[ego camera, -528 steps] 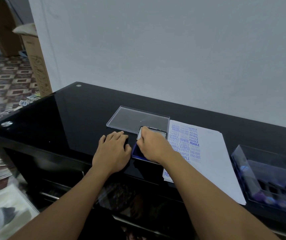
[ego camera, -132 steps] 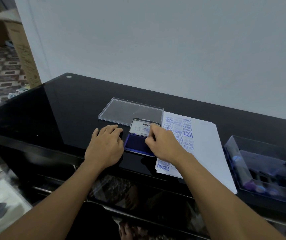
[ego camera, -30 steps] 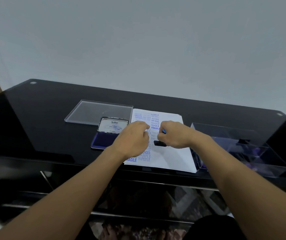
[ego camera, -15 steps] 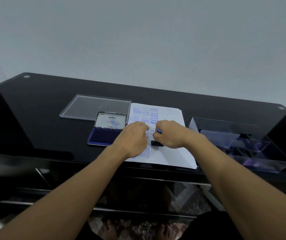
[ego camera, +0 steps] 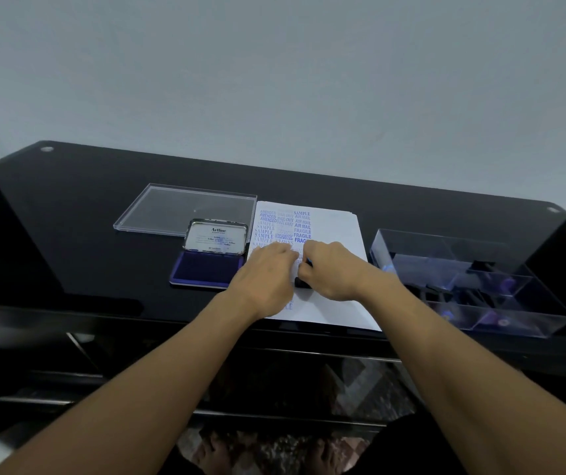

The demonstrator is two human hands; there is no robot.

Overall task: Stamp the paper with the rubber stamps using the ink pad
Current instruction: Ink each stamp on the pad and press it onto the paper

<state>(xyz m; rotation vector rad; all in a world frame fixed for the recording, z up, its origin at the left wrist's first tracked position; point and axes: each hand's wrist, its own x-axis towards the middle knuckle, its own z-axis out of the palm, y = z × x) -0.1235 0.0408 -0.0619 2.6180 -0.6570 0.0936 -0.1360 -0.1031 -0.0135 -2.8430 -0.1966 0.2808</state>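
The rubber stamp (ego camera: 302, 282) sits face-down on the paper (ego camera: 338, 231), its dark base showing just under the curled fingers of the right hand (ego camera: 329, 273). A bit of blue peeks out at the fingertips. Those fingers are bunched round the stamp's top, pinching it from above. How the thumb lies I cannot tell, as the hand hides it.

The stamp looks small, light and rigid, with a soft rubber face underneath. It is probably best held by the sides of its upper body, so it can be pressed down squarely and lifted straight off without smearing. The sheet is thin and would slide easily on the glossy black table (ego camera: 103, 207).

The left hand (ego camera: 263, 274) lies with loosely extended fingers flat on the page, their tips almost meeting the right fingertips, and appears to hold the sheet down. Rows of blue impressions run away from both sets of fingertips toward the wall.

Just outside the left hand's knuckles lies the open ink pad (ego camera: 206, 273), its lid (ego camera: 216, 237) propped up, with a clear plastic cover (ego camera: 185, 209) beyond it. Well outside the right wrist stands a clear compartment box (ego camera: 412, 241) with dim shapes inside, probably more stamps.
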